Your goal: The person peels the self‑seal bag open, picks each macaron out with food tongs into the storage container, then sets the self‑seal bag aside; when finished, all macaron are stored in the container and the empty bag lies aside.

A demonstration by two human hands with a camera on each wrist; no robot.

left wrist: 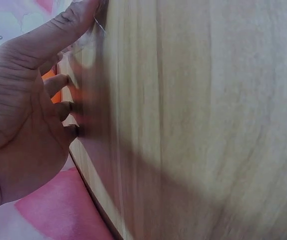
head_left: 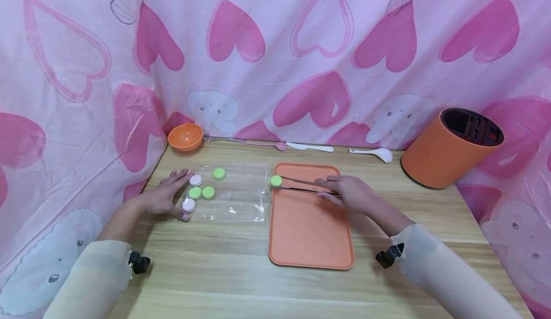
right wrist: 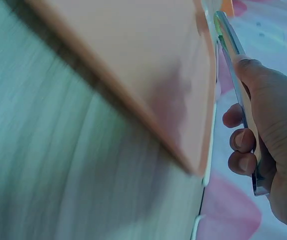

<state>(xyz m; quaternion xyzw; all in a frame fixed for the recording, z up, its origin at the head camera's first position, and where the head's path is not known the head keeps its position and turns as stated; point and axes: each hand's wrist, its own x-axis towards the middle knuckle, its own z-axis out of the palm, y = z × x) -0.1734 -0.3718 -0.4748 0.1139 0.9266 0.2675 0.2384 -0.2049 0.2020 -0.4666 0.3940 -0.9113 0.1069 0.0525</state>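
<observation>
My right hand point(head_left: 350, 192) grips slim metal tongs point(head_left: 301, 189), fingers and thumb around the arms. The tips pinch a light green macaron point(head_left: 276, 181) above the left rim of an orange tray point(head_left: 312, 233). In the right wrist view the tongs point(right wrist: 239, 70) slant upward from the hand. My left hand point(head_left: 161, 197) rests with spread fingers at the left end of a clear plastic sheet point(head_left: 241, 199), thumb and index finger on either side of the pale pink macarons point(head_left: 195, 180). Three more green macarons point(head_left: 208, 192) lie over the sheet; the left wrist view leaves them hidden.
An orange bowl point(head_left: 185, 137) stands at the back left corner. Along the back edge lie a fork point(head_left: 224, 139), a pink spoon point(head_left: 281, 146), a white knife point(head_left: 312, 147) and a white ladle point(head_left: 380, 154). An orange knife block point(head_left: 445, 151) stands at the back right.
</observation>
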